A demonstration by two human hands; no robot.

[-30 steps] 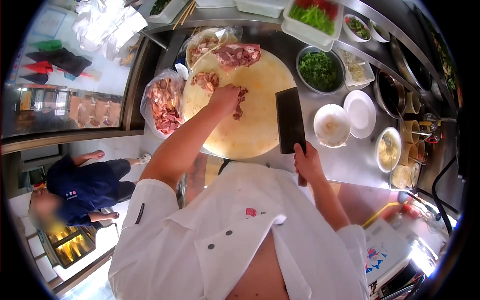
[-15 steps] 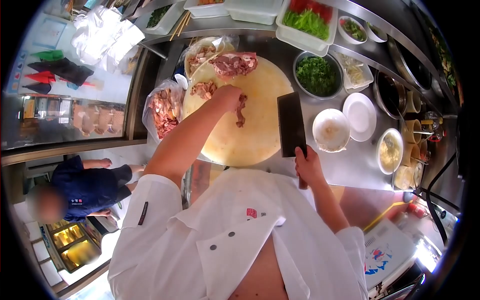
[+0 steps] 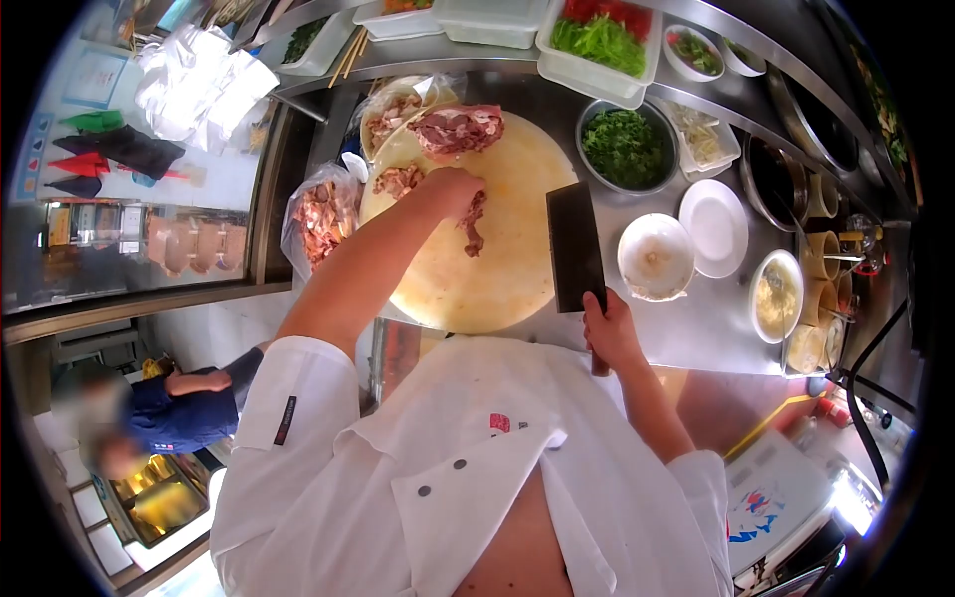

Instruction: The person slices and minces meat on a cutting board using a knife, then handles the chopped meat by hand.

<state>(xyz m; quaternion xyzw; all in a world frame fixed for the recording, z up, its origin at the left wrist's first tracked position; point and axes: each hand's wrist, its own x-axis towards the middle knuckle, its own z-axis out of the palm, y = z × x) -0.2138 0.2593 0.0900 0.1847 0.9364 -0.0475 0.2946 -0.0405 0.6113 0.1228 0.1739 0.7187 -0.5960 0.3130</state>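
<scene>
My left hand (image 3: pixel 458 191) is closed on a small strip of red meat (image 3: pixel 474 229) over the round chopping block (image 3: pixel 507 279). Its fingertips are partly hidden. My right hand (image 3: pixel 609 326) grips the handle of a dark cleaver (image 3: pixel 575 247), whose broad blade is held upright at the block's right edge, apart from the meat. A large chunk of meat (image 3: pixel 458 129) lies at the back of the block. Chopped pieces (image 3: pixel 398 182) are left of my left hand. A plastic bag of meat (image 3: pixel 320 221) rests beside the block's left edge.
Right of the block are a steel bowl of greens (image 3: pixel 627 145), a stained white bowl (image 3: pixel 655 257), a white plate (image 3: pixel 712 229) and a bowl of pale food (image 3: pixel 776 297). A shelf with vegetable tubs (image 3: pixel 599 52) runs across the back. A person in dark clothes (image 3: pixel 184 408) is at the lower left.
My left hand has shifted slightly, still with the strip of meat, which hangs a little lower in view. The cleaver has barely moved. The person at lower left has changed posture.
</scene>
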